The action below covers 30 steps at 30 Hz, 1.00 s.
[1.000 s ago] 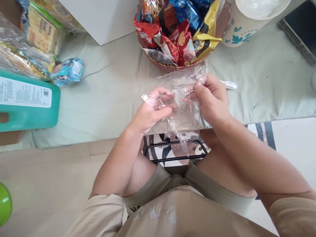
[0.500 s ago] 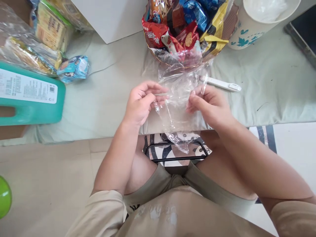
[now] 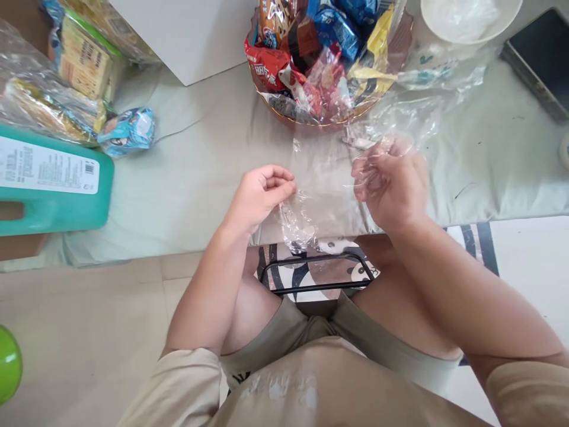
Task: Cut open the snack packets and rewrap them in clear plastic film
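A clear plastic bag point(image 3: 329, 172) is stretched wide over the pale green cloth point(image 3: 191, 184) in front of me. My left hand point(image 3: 262, 196) pinches its lower left edge with curled fingers. My right hand point(image 3: 391, 184) is closed on the bag's right part, and the film drapes over that hand and spreads up to the right. The bag's crumpled bottom hangs over the table edge. Just beyond the bag sits a bowl point(image 3: 284, 115) heaped with wrapped snacks point(image 3: 320, 53).
A teal jug point(image 3: 53, 190) lies at the left beside bagged goods point(image 3: 48, 89) and a small blue packet point(image 3: 127, 130). A white cup point(image 3: 466, 21) and a dark tablet point(image 3: 537, 59) are at the far right. A white box point(image 3: 191, 35) stands behind. A patterned stool point(image 3: 317, 279) is between my knees.
My right hand has pulled the bag's upper part up and to the right, spreading the film wide. My left hand has stayed low, still pinching the bag's edge.
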Each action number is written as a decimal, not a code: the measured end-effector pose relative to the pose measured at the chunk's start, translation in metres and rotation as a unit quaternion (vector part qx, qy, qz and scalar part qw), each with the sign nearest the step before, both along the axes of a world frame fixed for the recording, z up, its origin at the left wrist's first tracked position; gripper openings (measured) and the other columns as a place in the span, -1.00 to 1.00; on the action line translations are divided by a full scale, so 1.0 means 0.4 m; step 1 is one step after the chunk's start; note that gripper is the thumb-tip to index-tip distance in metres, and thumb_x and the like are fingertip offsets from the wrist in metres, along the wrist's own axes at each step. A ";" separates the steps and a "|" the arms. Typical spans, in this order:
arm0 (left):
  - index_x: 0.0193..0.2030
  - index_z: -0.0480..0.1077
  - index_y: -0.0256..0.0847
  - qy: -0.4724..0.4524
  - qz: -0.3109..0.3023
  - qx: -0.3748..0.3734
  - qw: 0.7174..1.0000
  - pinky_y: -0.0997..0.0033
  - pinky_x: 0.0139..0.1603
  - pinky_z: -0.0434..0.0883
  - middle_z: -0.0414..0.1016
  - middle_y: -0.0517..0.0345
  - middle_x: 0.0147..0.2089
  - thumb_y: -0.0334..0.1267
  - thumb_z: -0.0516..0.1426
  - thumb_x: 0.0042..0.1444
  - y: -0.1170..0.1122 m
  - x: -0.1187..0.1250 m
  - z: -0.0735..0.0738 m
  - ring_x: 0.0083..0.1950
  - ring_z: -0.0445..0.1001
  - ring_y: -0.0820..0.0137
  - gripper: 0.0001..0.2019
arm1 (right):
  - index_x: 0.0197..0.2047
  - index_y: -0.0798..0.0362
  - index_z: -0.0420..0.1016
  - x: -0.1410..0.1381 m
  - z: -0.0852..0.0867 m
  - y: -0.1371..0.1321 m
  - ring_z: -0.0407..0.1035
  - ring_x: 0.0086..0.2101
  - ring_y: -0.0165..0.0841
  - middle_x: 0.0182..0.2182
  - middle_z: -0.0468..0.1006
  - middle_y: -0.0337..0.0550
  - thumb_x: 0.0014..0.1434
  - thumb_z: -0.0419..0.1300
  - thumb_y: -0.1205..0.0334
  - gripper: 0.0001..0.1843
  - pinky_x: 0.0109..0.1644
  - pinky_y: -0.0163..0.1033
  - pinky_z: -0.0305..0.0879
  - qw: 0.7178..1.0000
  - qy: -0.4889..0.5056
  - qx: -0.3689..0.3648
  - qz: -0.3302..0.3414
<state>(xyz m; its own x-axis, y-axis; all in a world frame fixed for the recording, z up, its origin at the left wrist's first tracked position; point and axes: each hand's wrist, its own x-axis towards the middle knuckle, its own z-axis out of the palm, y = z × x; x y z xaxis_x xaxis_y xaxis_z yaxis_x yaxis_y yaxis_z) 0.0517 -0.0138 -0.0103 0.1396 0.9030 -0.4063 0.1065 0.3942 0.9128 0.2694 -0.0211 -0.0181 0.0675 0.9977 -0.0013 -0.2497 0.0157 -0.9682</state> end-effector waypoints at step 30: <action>0.30 0.11 0.12 -0.092 0.104 0.121 0.983 0.53 -0.51 0.45 0.55 0.49 -0.50 0.02 0.41 0.09 -0.070 -0.006 0.046 -0.53 0.54 0.49 -0.25 | 0.19 -0.25 0.42 0.007 0.042 -0.065 0.56 -0.47 -0.31 -0.43 0.61 -0.31 0.18 0.45 0.05 -0.46 -0.31 -0.16 0.57 0.993 -0.111 0.026 0.027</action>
